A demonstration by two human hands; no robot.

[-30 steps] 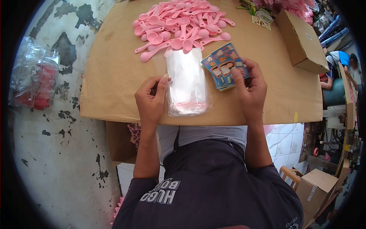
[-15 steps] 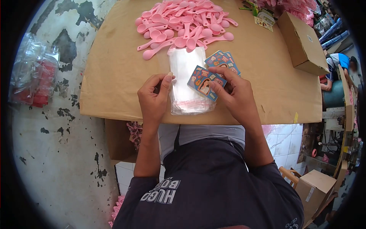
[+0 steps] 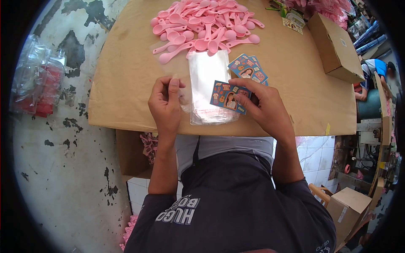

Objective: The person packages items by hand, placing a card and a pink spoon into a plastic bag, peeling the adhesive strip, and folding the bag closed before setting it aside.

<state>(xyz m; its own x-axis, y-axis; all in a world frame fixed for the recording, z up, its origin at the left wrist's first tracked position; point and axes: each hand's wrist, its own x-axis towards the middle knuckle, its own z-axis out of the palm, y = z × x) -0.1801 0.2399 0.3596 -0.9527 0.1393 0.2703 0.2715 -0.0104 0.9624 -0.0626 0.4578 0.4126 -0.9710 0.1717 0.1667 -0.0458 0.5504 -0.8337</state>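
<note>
My left hand is closed, thumb pressed to the fingers, pinching a clear plastic bag that is hard to see against the brown table. Between the thumb and fingers of my right hand is a blue printed card, held tilted over the lower part of a stack of clear plastic bags. More such cards lie fanned on the table just beyond my right hand. Past the bags rises a heap of pink plastic spoons.
A cardboard box stands at the table's right edge. Packed plastic bags hang on the peeling wall at left. Another person is at the far right. A second box sits lower right.
My left hand has moved left, away from the bag stack, with the clear bag. The card in my right hand has turned more level and shifted slightly.
</note>
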